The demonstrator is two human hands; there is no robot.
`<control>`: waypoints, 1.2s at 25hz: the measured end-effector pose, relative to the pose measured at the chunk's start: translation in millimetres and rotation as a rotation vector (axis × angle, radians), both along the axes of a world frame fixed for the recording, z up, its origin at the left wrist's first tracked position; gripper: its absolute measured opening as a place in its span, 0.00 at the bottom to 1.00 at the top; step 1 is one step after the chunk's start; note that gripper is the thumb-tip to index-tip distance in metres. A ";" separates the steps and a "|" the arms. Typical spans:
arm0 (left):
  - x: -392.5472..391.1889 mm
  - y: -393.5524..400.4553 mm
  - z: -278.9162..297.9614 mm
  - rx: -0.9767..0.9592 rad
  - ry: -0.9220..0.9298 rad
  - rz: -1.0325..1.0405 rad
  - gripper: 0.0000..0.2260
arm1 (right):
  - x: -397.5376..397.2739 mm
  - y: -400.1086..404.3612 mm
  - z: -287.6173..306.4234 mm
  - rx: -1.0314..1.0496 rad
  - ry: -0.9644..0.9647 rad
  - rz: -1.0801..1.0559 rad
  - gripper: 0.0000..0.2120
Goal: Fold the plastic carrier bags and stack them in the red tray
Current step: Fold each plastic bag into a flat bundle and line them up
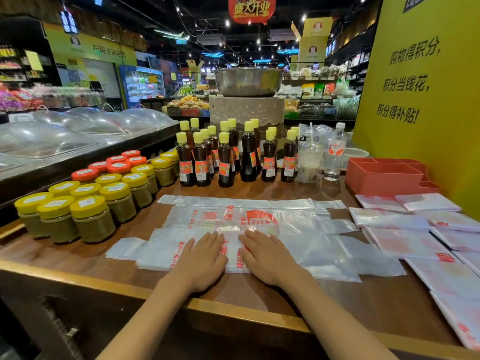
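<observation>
Bags [249, 229] lie spread flat on the counter [259, 289] under both hands, left hand [204, 261] and right hand [267, 255] side by side with fingers [207, 240] straight and released, pressing the near bag's middle. To fold cleanly, I judge they should smooth outward from the fingers, then bring an end over square. How many bags overlap is unclear; the red tray [384, 178], far right of the fingers, hides its inside.

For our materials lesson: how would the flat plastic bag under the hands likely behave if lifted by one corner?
The plastic bag looks thin and see-through, so probably floppy and very light. Its glossy film may slide on the wooden counter; both hands, left hand and right hand, press it flat.
</observation>
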State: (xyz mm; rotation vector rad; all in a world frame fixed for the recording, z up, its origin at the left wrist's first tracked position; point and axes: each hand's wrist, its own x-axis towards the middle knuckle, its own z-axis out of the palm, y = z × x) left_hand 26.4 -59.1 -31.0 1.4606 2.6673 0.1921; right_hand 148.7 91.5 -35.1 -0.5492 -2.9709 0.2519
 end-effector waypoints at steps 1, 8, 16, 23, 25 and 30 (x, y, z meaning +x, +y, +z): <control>-1.4 1.4 -0.1 -0.017 -0.005 0.000 0.26 | 0.1 2.8 0.2 -0.009 -0.023 -0.009 0.27; -4.8 -10.3 7.3 0.191 -0.005 0.104 0.23 | 32.4 39.5 6.2 -0.025 -0.121 -0.149 0.32; -4.8 -12.4 16.4 0.236 -0.012 0.194 0.14 | 81.0 82.1 8.9 -0.011 -0.108 -0.352 0.28; 13.5 -1.0 12.4 0.159 0.043 -0.010 0.26 | 80.7 56.9 16.7 -0.041 0.273 -0.001 0.23; 15.7 2.6 6.5 0.047 0.001 -0.053 0.27 | 78.7 44.5 12.7 -0.037 0.053 0.106 0.26; 6.3 -0.2 3.5 -0.096 -0.026 -0.003 0.32 | 78.1 50.9 7.3 -0.063 -0.129 -0.025 0.37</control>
